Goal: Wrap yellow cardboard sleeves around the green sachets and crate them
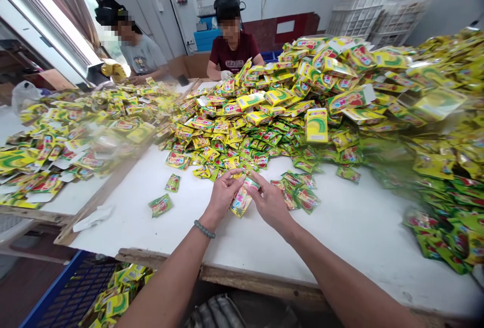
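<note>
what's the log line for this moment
left hand: pinching yellow-green foil sachet | right hand: on same sachet | nearby: sachet pile | surface: white table

Bare hands [223, 197] and forearms [162, 282] — a grey beaded bracelet [204, 229] on the left.

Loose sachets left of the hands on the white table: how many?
2, lying apart on the white table, left of the left hand: one sachet farther out, one sachet nearer the table's edge. None looks hidden.
</note>
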Available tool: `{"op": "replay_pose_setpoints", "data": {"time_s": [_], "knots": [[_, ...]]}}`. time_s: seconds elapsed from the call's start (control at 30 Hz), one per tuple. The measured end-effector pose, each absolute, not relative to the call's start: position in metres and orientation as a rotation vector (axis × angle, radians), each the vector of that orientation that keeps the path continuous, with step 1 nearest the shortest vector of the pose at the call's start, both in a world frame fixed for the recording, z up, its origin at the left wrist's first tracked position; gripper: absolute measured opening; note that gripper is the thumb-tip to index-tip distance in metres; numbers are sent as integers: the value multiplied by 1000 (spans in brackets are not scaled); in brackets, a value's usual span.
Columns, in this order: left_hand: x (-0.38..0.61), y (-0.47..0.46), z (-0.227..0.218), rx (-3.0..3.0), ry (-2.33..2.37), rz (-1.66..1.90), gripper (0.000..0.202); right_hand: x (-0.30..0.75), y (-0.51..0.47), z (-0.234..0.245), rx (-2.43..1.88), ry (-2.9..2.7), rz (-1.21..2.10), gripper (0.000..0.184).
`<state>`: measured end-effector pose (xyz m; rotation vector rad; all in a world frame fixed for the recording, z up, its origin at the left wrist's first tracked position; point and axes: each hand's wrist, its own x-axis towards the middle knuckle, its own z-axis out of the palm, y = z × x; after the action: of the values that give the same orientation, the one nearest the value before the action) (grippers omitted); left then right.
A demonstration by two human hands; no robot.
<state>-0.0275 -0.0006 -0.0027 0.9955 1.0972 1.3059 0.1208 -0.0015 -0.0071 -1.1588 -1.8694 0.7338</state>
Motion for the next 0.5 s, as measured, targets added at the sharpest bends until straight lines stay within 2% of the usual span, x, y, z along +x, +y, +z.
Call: {"op": "replay_pose_setpoints", "data": {"time_s": [0.3, 0.4, 0.5], "knots": [[-33, 0, -16, 1364, 1206, 1220, 48, 124, 2, -6, -1182, -2093, 749, 42], [-45, -12, 0, 1456, 1365, 1205, 50, 137, 11, -3, -1288, -2051, 461, 42], [-82, -38, 30, 1725, 1689, 1070, 46, 156, 22, -2, -1677, -1888, 59, 44]]}}
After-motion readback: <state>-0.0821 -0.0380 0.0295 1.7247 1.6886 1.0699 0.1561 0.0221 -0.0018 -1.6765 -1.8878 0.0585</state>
